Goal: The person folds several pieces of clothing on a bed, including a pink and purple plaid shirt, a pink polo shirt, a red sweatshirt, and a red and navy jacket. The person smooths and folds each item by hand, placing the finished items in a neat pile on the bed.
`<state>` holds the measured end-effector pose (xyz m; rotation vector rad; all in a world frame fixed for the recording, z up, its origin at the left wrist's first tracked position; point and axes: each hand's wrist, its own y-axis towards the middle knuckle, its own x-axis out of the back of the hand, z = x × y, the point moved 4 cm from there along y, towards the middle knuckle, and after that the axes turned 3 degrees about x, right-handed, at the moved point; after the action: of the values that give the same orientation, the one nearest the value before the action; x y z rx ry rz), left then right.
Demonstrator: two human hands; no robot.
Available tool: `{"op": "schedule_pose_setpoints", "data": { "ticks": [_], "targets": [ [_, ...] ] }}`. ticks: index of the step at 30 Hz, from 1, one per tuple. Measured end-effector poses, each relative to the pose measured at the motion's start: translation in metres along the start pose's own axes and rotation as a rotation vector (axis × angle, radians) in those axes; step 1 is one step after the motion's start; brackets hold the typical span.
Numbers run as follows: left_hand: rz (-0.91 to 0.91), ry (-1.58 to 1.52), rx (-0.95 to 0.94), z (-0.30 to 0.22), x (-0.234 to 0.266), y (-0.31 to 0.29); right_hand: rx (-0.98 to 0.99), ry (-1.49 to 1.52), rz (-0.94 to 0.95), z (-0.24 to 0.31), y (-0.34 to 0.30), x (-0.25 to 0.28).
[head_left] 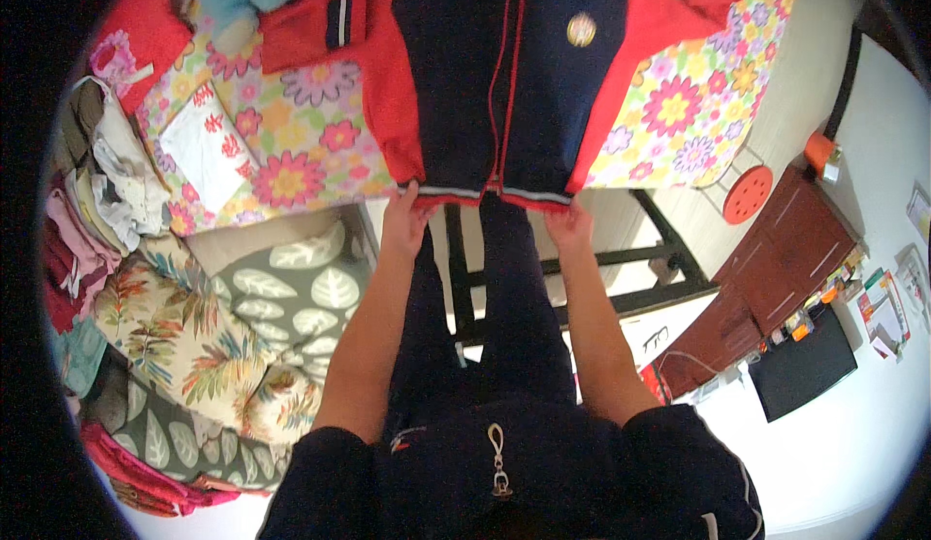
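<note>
A navy zip-front fabric jacket with red sleeves [504, 75] lies flat on a bed covered by a flower-printed sheet [291, 142]. Its hem faces the person and its collar points away, so its long axis runs straight away from them. The left hand [404, 215] pinches the striped hem at its left corner; the right hand [567, 220] pinches the hem at its right corner. A pile of folded clothes [97, 201] sits at the left, beside leaf-patterned cushions [242, 336]. No container shows.
</note>
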<state>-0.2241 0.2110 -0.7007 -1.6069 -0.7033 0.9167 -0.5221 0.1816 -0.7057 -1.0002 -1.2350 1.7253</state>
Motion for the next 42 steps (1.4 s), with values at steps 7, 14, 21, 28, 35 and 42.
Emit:
{"op": "schedule_pose_setpoints", "data": {
  "ticks": [7,14,21,28,35,42],
  "targets": [
    [-0.085,-0.127,0.055,0.021,-0.004,-0.006,0.455,-0.911,-0.623,0.037,-0.019,-0.015],
    [-0.078,-0.141,0.096,0.024,-0.008,-0.015,1.054,-1.415,0.582,-0.015,-0.033,-0.299],
    [0.046,-0.179,0.077,0.036,-0.006,-0.001,1.455,-1.755,0.541,0.0,0.055,-0.432],
    [-0.095,0.005,0.093,0.038,0.013,0.002,1.487,-2.076,0.537,-0.011,0.042,-0.431],
    [-0.406,0.607,-0.665,-0.065,0.009,-0.023,1.919,-1.93,1.086,-0.07,-0.046,-0.371],
    [-0.443,1.205,-1.023,-0.075,-0.042,-0.011,1.489,-2.027,1.031,-0.134,-0.041,-0.358]
  ]
}}
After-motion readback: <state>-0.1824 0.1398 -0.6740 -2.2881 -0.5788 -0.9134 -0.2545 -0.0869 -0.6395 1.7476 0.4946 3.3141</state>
